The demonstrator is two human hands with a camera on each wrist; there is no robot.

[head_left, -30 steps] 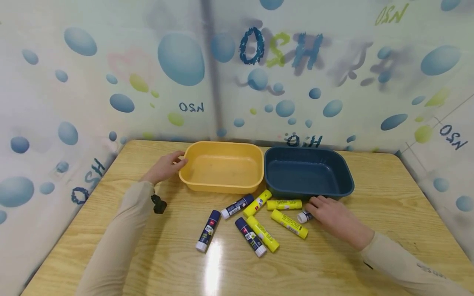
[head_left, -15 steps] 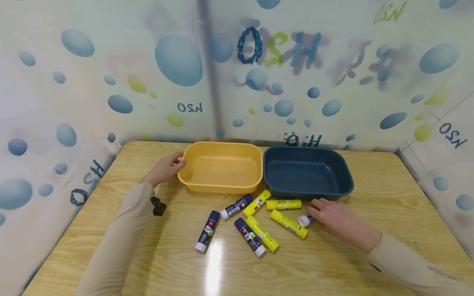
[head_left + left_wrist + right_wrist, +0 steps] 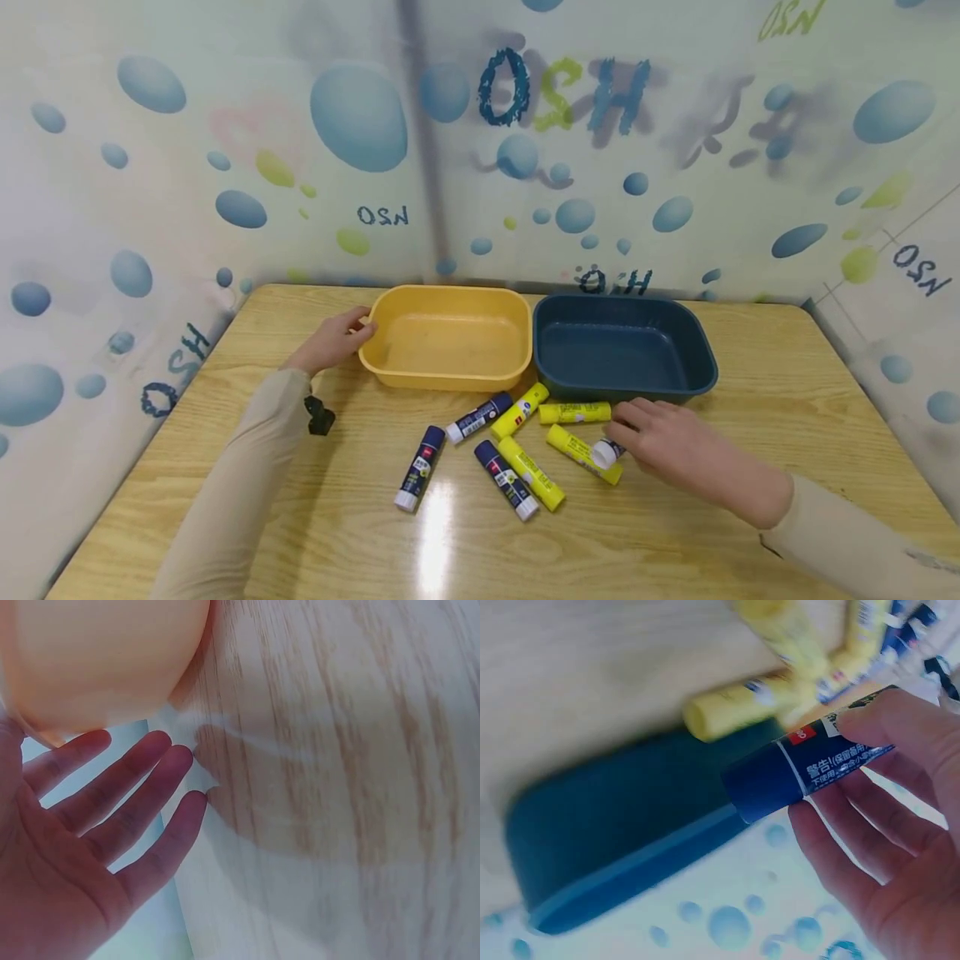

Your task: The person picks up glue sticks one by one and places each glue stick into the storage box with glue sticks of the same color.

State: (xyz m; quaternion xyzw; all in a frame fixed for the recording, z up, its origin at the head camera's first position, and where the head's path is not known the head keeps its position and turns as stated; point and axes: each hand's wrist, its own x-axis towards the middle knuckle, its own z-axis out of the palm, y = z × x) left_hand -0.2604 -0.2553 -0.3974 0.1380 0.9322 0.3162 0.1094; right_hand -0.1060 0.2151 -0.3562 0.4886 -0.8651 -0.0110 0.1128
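Note:
My right hand (image 3: 667, 450) pinches a navy glue stick with a white end (image 3: 606, 452) between thumb and fingers, in front of the dark blue bin (image 3: 626, 390). In the right wrist view the glue stick's navy end (image 3: 765, 784) points out past the fingertips. My left hand (image 3: 330, 340) is at the left end of the yellow bin (image 3: 446, 382), its loosely spread fingers (image 3: 120, 780) right by the bin's outer wall in the left wrist view. Several yellow glue sticks (image 3: 531, 473) and three navy ones (image 3: 507, 481) lie on the table.
Both bins stand side by side near the back of the wooden table (image 3: 345, 542), with bare floors inside. A wall covering printed with bubbles (image 3: 517, 158) rises behind. A small black object (image 3: 319, 415) shows by the left sleeve.
The right hand has picked up the navy glue stick and shifted it slightly left, so its white end now overlaps a yellow glue stick. The left hand has stayed at the yellow bin.

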